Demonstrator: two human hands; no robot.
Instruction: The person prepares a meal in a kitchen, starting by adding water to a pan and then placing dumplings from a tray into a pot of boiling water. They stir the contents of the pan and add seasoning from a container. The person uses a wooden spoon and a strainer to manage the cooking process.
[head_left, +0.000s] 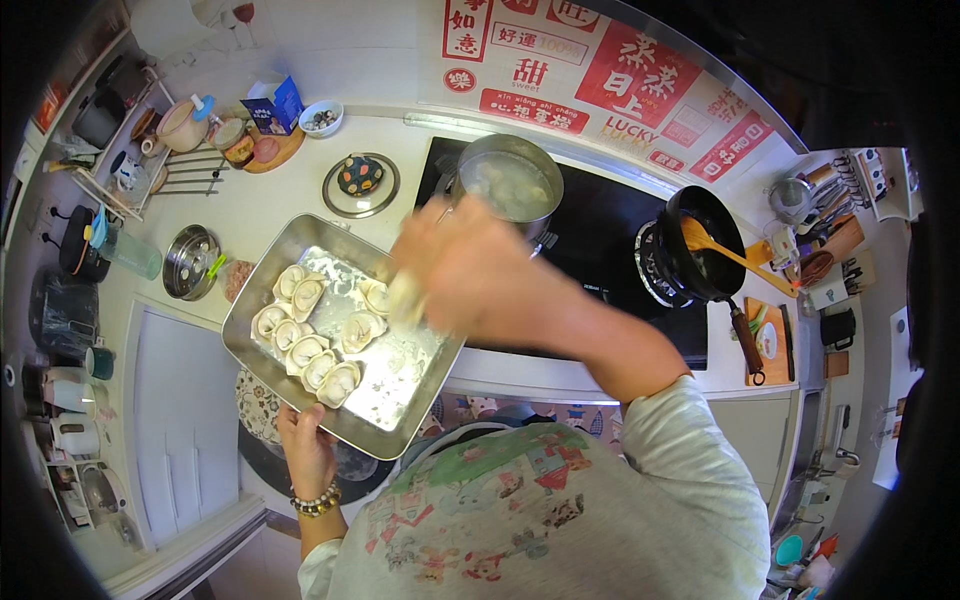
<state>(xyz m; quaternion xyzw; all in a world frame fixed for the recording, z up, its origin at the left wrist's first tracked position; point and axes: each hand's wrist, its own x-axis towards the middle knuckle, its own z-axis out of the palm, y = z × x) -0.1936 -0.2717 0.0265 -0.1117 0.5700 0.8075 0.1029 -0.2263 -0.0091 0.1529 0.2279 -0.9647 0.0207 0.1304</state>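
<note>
My left hand (306, 435) grips the lower left rim of a rectangular metal tray (390, 375), thumb on top. Several folded raw dumplings (307, 360) lie in it, mostly along its left side, on a flour-dusted bottom. Blurred by motion, my right hand (480, 277) is above the tray's right edge, just below the pot. A pale, blurred dumpling (406, 298) shows at its fingertips. Cloudy liquid with pale pieces fills the steel pot (553, 180) on the black cooktop (600, 240); my right hand covers part of its near side.
A black wok (679, 274) with a wooden spatula (742, 262) sits on the right burner. Left of the pot lies a glass lid (334, 196) with a patterned knob cover. A round steel container (178, 281) and a bag of minced filling (238, 279) stand by the tray.
</note>
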